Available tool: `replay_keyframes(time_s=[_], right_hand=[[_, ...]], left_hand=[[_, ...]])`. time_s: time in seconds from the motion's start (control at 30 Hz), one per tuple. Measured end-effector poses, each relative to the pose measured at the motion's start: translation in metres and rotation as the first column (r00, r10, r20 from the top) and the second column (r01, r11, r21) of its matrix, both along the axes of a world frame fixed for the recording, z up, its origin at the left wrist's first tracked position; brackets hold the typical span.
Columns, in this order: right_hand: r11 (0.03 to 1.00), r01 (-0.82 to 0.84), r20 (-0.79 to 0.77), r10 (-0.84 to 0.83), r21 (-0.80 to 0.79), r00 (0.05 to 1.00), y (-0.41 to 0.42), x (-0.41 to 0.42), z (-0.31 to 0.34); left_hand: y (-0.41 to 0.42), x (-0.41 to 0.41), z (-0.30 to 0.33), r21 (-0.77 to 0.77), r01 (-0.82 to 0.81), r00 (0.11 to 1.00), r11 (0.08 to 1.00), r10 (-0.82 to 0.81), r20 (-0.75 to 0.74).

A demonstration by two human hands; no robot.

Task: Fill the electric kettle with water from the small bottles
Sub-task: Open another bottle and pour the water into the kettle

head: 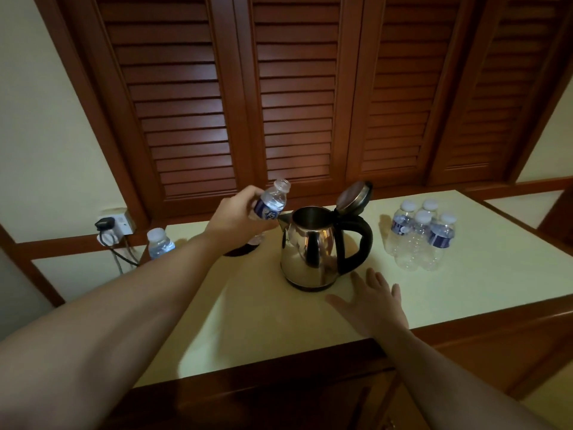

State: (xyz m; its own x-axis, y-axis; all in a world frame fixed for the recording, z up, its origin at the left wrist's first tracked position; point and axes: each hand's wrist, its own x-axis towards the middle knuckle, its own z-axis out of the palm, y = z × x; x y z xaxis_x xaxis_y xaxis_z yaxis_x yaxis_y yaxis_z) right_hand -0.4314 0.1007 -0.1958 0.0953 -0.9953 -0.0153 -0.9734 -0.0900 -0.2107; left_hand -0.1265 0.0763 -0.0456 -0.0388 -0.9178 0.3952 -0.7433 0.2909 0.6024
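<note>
A steel electric kettle [313, 246] with a black handle stands mid-table, its lid [355, 196] flipped up. My left hand [235, 220] grips a small uncapped water bottle [273, 200] with a blue label, tilted with its mouth up and to the right, just left of the kettle's spout. My right hand [373, 301] hovers low over the table with fingers spread, in front of the kettle and below its handle. Several capped small bottles [421, 235] stand grouped to the right of the kettle.
The kettle's dark base [240, 249] lies left of the kettle, partly hidden by my hand. Another capped bottle [158, 243] stands at the far left near a wall socket [116, 226] with a plug and cord. Wooden louvred doors [297, 97] rise behind the cream table [465, 274].
</note>
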Motion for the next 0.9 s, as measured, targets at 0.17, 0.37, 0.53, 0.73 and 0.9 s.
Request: replay_keyframes(time_s=[0.17, 0.37, 0.53, 0.73, 0.9], right_hand=[[1.0, 0.0, 0.006, 0.0, -0.002, 1.0, 0.0, -0.001, -0.002], [1.0, -0.003, 0.003, 0.003, -0.029, 1.0, -0.002, -0.003, -0.005], [0.999, -0.005, 0.014, 0.005, -0.034, 1.0, -0.003, -0.003, -0.006], [0.999, -0.001, 0.025, 0.002, -0.044, 1.0, -0.002, -0.002, -0.006], [0.999, 0.005, 0.028, -0.004, -0.044, 1.0, -0.001, -0.001, -0.004]], left_hand=[[-0.01, -0.001, 0.006, 0.02, 0.017, 0.989, 1.0, -0.019, 0.149], [-0.012, -0.001, 0.014, 0.038, 0.023, 0.943, 0.999, -0.034, 0.331], [-0.017, 0.003, 0.019, 0.033, 0.025, 0.907, 0.999, -0.037, 0.42], [-0.02, 0.006, 0.022, 0.051, 0.016, 0.871, 0.999, -0.04, 0.489], [-0.019, 0.006, 0.025, 0.059, 0.017, 0.85, 0.998, -0.045, 0.525]])
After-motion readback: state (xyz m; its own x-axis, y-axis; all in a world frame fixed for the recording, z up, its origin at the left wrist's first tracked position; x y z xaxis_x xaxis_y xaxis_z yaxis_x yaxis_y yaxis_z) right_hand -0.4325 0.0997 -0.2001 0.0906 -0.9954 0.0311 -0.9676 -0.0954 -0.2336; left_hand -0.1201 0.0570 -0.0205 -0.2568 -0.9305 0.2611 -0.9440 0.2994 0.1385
